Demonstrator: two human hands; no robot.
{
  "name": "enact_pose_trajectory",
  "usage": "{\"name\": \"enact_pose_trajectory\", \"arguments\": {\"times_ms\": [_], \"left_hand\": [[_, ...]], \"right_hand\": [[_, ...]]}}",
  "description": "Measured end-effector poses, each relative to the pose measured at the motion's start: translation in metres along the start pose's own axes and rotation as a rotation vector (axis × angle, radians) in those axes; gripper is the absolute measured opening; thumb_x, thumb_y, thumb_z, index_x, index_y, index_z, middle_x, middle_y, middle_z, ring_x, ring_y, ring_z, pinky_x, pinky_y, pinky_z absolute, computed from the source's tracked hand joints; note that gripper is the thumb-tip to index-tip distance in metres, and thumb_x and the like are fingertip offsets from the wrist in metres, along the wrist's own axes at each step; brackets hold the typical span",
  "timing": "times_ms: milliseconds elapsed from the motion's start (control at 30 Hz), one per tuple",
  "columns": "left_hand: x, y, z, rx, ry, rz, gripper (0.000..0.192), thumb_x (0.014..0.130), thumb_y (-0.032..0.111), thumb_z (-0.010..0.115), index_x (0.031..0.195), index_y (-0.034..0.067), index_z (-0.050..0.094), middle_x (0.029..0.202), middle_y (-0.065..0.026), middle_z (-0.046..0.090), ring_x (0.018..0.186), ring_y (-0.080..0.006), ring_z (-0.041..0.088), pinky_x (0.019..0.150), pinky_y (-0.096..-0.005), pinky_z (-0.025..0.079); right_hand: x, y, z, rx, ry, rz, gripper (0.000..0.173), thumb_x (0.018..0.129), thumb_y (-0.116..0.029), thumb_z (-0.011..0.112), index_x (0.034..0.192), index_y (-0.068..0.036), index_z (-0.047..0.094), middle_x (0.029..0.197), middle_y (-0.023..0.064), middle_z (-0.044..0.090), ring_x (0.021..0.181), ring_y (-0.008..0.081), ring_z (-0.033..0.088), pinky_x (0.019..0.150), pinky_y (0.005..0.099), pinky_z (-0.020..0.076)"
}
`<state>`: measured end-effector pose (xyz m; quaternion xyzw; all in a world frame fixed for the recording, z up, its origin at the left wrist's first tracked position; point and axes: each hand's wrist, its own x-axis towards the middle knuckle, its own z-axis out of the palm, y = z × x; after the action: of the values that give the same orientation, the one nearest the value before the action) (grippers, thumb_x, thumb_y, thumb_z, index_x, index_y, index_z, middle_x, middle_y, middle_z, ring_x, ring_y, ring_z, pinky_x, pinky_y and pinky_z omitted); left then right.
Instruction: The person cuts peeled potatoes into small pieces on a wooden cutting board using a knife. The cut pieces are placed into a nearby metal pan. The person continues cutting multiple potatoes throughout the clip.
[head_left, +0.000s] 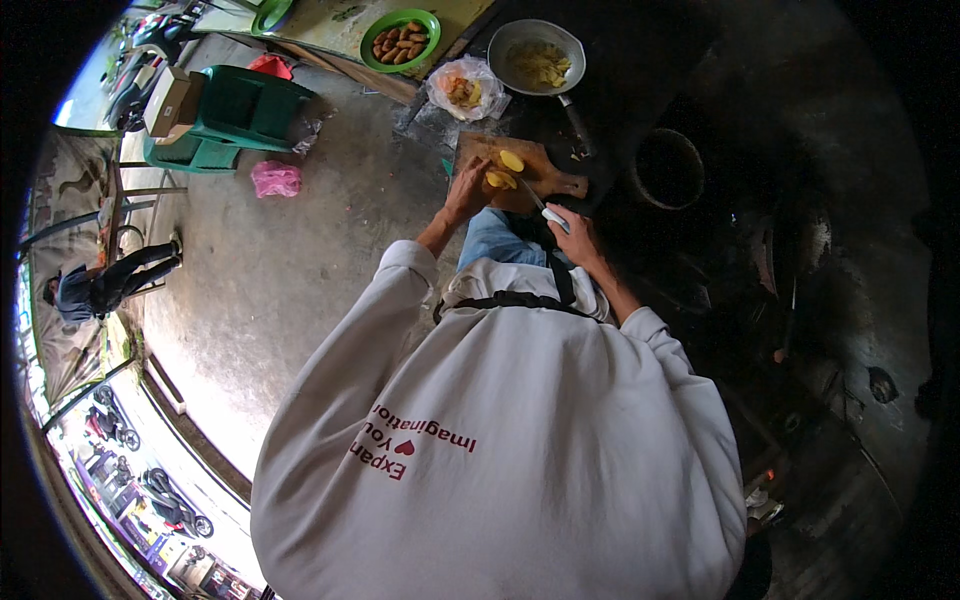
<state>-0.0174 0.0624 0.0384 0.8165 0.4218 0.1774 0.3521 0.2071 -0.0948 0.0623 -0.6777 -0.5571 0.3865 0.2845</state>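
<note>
My right hand (576, 235) grips the white handle of a kitchen knife (553, 216). Its narrow blade reaches onto a wooden cutting board (559, 180) with a short handle. On the board, the fingers of my left hand (469, 187) hold cut yellow pieces (501, 179), which look like peeled potato. Just beyond them lies another yellow piece (511, 160), with a pale, smooth cut face. The knife tip is close to the held pieces; whether it touches them is hard to tell.
Beyond the board stand a metal pan (536, 56) holding yellow pieces and a plastic bag (466, 88) of scraps. A green plate (400, 41) of browned fried food rests on a table. Green plastic chairs (247, 112) and a pink bag (276, 178) are leftward. A person (105, 281) stands farther off.
</note>
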Motion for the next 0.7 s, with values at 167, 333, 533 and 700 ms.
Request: {"name": "enact_pose_trajectory", "arguments": {"times_ms": [167, 333, 533, 700], "left_hand": [[-0.004, 0.008, 0.012, -0.122, -0.003, -0.082, 0.046, 0.077, 0.011, 0.075, 0.121, 0.005, 0.061, 0.122, -0.021, 0.056, 0.111, -0.0383, 0.056, 0.094, -0.0435, 0.048], [0.003, -0.009, 0.018, 0.195, -0.099, 0.244, 0.041, 0.084, 0.02, 0.07, 0.123, 0.01, 0.062, 0.13, -0.0181, 0.053, 0.12, -0.0354, 0.05, 0.103, -0.0442, 0.041], [-0.007, -0.009, 0.025, 0.151, 0.0, 0.124, 0.039, 0.084, 0.02, 0.069, 0.121, 0.009, 0.062, 0.122, -0.0175, 0.054, 0.116, -0.0361, 0.051, 0.101, -0.0441, 0.042], [-0.023, 0.011, 0.036, -0.101, 0.233, -0.098, 0.039, 0.08, 0.016, 0.072, 0.116, 0.005, 0.061, 0.112, -0.0173, 0.056, 0.112, -0.0357, 0.052, 0.097, -0.0429, 0.044]], "right_hand": [[0.011, -0.001, 0.012, 0.033, -0.008, -0.029, 0.037, 0.093, -0.013, 0.059, 0.128, -0.002, 0.06, 0.126, 0.0191, 0.063, 0.115, 0.0346, 0.062, 0.096, 0.0388, 0.0495], [0.013, -0.001, 0.008, 0.06, -0.015, -0.024, 0.036, 0.093, -0.013, 0.06, 0.127, -0.002, 0.06, 0.126, 0.0192, 0.063, 0.114, 0.0346, 0.062, 0.096, 0.0388, 0.0496], [0.005, -0.004, -0.002, 0.081, 0.014, -0.006, 0.035, 0.093, -0.013, 0.06, 0.125, -0.002, 0.061, 0.126, 0.0188, 0.063, 0.114, 0.035, 0.062, 0.096, 0.0388, 0.0497], [0.001, -0.011, -0.007, 0.074, 0.03, 0.013, 0.035, 0.093, -0.014, 0.06, 0.125, -0.002, 0.062, 0.125, 0.0188, 0.064, 0.113, 0.0351, 0.062, 0.095, 0.0385, 0.0501]]}}
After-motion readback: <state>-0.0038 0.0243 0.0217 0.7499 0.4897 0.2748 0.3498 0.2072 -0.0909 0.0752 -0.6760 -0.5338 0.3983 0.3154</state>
